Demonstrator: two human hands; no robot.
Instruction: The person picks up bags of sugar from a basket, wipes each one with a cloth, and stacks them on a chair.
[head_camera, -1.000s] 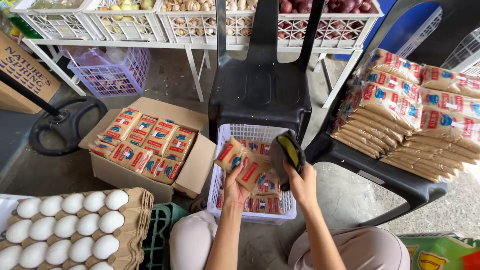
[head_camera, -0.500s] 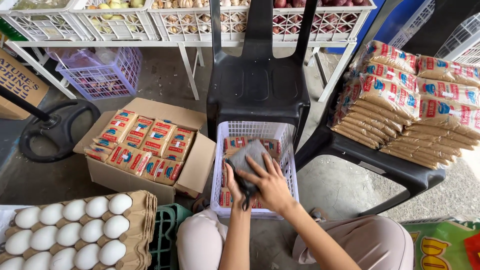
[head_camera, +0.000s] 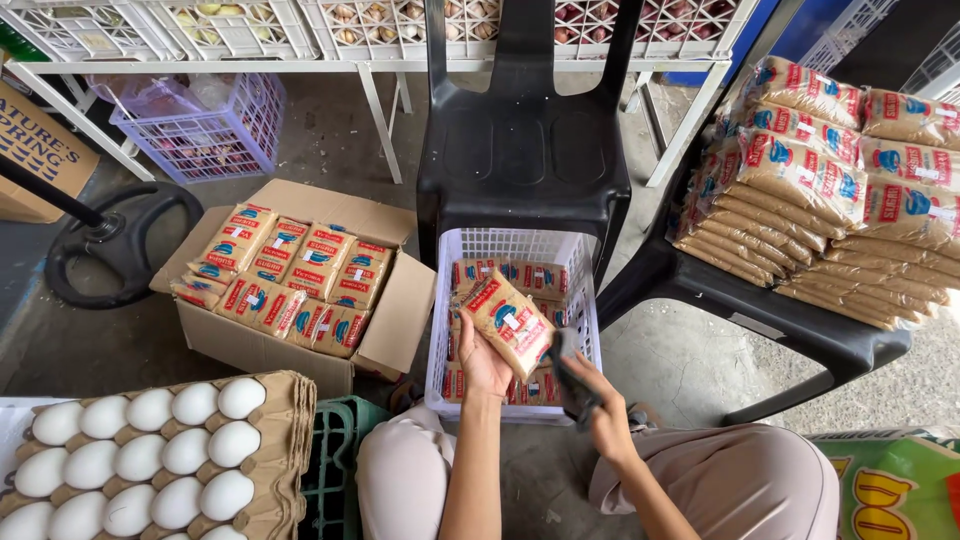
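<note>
My left hand (head_camera: 482, 362) holds up a small brown packet (head_camera: 509, 320) with a red, white and blue label, above the white plastic basket (head_camera: 513, 246). My right hand (head_camera: 598, 408) is closed on a dark grey cloth (head_camera: 566, 362) just right of that packet, over the basket's right side. More packets of the same kind (head_camera: 478, 272) lie inside the basket. My knees in light trousers frame the basket's near edge.
An open cardboard box (head_camera: 397, 322) of similar packets sits left of the basket. A black plastic chair (head_camera: 525, 150) stands behind it; another chair (head_camera: 790, 325) at right bears stacked brown packets (head_camera: 830, 190). An egg tray (head_camera: 150, 450) is near left, a purple basket (head_camera: 200, 125) far left.
My left hand has lifted one packet out of the basket. My right hand with the cloth has shifted from over the packets to the right and down.
</note>
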